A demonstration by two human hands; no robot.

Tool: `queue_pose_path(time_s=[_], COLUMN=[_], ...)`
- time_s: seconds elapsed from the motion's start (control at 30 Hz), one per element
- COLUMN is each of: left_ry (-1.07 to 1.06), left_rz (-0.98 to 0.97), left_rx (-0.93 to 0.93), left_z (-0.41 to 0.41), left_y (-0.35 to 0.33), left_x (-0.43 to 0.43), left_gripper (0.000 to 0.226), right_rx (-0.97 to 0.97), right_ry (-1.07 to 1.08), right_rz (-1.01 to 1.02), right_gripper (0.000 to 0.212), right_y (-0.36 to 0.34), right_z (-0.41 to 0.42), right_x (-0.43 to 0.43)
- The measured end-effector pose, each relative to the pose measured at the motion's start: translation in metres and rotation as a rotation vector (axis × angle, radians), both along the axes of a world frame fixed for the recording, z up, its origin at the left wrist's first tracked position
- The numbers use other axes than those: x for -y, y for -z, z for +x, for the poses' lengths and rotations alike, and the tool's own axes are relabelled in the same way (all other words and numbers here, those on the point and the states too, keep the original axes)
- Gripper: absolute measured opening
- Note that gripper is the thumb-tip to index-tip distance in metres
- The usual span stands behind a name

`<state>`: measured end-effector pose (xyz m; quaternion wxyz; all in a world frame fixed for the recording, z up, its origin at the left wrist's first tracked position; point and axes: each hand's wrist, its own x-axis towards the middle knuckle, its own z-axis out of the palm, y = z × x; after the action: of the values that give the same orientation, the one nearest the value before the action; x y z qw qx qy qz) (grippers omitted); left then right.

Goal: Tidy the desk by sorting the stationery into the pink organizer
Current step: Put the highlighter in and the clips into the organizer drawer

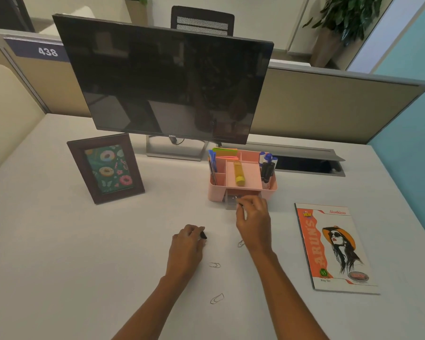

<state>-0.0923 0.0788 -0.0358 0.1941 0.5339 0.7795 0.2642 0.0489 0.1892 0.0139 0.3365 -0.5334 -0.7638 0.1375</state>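
Note:
The pink organizer [270,191] stands mid-desk, holding blue pens, markers, sticky notes and a yellow highlighter [239,173]. Its small clear drawer [231,201] is pulled out at the front. My right hand [253,220] hovers at that drawer, fingers pinching a small dark item over it. My left hand [187,246] rests on the desk, fingers curled round a small black binder clip [203,235]. Three metal paper clips lie loose: one [241,243] by my right wrist, one [214,265] between my arms, one [217,298] nearer me.
A dark monitor [167,82] stands behind the organizer. A brown picture frame [106,168] with donuts stands at the left. An orange and white notebook [334,249] lies at the right. A cable slot [304,164] opens at the back right.

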Motion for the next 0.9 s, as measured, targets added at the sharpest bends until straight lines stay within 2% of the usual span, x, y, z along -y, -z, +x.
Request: queue_pose_path(time_s=[0.3, 0.43, 0.53, 0.6, 0.73, 0.9], left_ry=[0.015, 0.004, -0.022, -0.033, -0.008, 0.055], left_rz=[0.001, 0.027, 0.089, 0.155, 0.226, 0.260], left_rx=[0.011, 0.033, 0.090, 0.142, 0.204, 0.172], left_z=[0.007, 0.010, 0.014, 0.018, 0.026, 0.027], left_y=[-0.004, -0.006, -0.012, -0.018, -0.028, -0.036], left_x=[-0.012, -0.018, -0.023, -0.025, -0.032, -0.038], left_gripper=[0.033, 0.032, 0.030, 0.029, 0.033, 0.031], right_rx=[0.045, -0.027, -0.120, -0.161, -0.358, -0.471], right_ry=[0.028, 0.041, -0.034, -0.067, 0.068, 0.167], right_rz=[-0.049, 0.009, 0.025, -0.057, -0.327, -0.403], right_gripper=[0.021, 0.023, 0.021, 0.021, 0.022, 0.015], right_y=[0.011, 0.009, 0.005, 0.007, 0.007, 0.000], right_z=[-0.004, -0.009, -0.012, -0.017, -0.024, -0.020], right_x=[-0.015, -0.002, 0.021, 0.036, 0.050, 0.039])
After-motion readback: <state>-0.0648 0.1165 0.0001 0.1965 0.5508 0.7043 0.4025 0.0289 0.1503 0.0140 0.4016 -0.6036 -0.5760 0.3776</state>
